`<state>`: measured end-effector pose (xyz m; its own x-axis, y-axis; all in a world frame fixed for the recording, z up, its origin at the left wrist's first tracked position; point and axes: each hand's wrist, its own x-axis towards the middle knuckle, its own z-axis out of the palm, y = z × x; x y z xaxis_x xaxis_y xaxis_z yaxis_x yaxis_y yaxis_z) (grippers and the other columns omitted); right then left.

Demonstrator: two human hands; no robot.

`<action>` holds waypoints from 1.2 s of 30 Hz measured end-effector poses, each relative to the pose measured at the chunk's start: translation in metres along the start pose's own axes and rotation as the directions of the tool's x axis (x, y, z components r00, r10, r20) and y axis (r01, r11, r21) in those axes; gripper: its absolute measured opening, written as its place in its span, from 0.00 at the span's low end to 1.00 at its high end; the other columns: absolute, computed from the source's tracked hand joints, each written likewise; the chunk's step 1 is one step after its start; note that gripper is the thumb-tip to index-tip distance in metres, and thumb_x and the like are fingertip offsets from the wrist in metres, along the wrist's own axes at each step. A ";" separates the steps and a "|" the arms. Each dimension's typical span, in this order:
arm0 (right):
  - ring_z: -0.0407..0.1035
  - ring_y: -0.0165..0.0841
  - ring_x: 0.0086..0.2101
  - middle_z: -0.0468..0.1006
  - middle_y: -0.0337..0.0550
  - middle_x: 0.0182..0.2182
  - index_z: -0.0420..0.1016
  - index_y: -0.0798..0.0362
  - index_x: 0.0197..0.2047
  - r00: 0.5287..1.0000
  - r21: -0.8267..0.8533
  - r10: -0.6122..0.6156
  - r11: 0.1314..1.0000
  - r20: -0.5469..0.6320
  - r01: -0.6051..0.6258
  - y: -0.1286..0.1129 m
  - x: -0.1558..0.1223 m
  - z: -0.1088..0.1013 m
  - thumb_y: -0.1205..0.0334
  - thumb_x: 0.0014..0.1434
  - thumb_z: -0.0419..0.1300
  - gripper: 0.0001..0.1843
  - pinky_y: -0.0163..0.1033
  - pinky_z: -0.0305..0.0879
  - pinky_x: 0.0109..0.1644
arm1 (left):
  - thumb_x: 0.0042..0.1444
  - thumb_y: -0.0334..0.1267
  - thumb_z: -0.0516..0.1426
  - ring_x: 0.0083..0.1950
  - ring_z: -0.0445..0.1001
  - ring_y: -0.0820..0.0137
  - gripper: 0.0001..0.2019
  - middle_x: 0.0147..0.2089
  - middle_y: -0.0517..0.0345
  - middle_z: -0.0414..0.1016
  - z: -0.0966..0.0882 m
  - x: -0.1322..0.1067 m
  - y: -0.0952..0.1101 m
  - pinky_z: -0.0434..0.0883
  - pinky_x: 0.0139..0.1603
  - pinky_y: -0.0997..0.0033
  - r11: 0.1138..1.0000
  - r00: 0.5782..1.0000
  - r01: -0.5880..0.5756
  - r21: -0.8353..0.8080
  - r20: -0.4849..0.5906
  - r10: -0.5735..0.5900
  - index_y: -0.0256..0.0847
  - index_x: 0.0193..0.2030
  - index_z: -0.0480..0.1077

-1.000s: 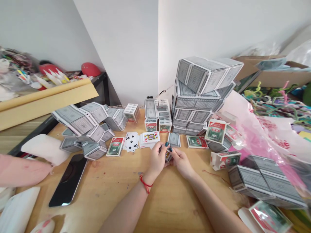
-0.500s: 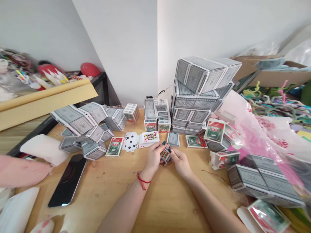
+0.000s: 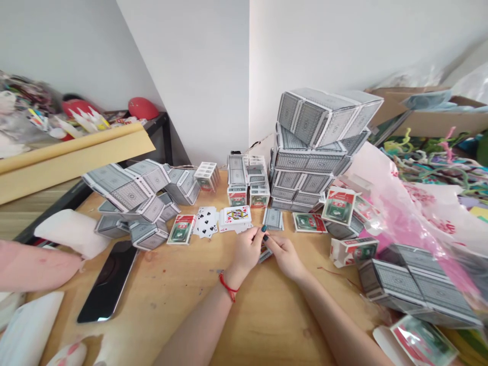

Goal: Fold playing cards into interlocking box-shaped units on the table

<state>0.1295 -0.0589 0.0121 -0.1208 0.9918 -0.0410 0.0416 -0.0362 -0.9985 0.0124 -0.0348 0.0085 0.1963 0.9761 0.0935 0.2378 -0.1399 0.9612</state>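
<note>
My left hand point(image 3: 247, 250), with a red string round its wrist, and my right hand point(image 3: 285, 255) meet at the front of the card rows. Both are closed on a playing card point(image 3: 265, 254), mostly hidden behind the fingers; whether it is one card or more I cannot tell. The thumbs press together above it. Just beyond lie a face-down stack of grey cards point(image 3: 273, 218), a pile topped by a queen point(image 3: 237, 214) and a face-up pile of spades point(image 3: 206, 222).
Boxes built from cards form a tall stack point(image 3: 303, 157) behind right and a lower cluster point(image 3: 147, 209) left. Red-green card packs point(image 3: 182, 230) lie about. A phone point(image 3: 109, 282) is at left; another card-box block point(image 3: 415, 284) and pink plastic point(image 3: 381, 178) are at right.
My left hand has turned inward and the thumbs have come closer together. The card's face, visible before, is now mostly covered by the fingers. The view has shifted slightly.
</note>
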 end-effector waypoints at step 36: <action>0.64 0.31 0.27 0.72 0.42 0.26 0.72 0.57 0.36 0.970 0.021 -0.026 0.999 -0.241 0.032 0.003 0.000 0.007 0.50 0.56 0.51 0.19 0.34 0.62 0.31 | 0.55 0.45 0.50 0.29 0.69 0.73 0.13 0.29 0.58 0.71 0.003 0.000 0.004 0.65 0.31 0.75 0.996 0.993 0.048 0.070 -0.113 -0.040 0.38 0.35 0.68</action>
<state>0.1228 -0.0600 0.0086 0.1205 0.9927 -0.0050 0.0165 -0.0070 -0.9998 0.0163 -0.0364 0.0114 0.0777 0.9935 0.0836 0.3129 -0.1039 0.9441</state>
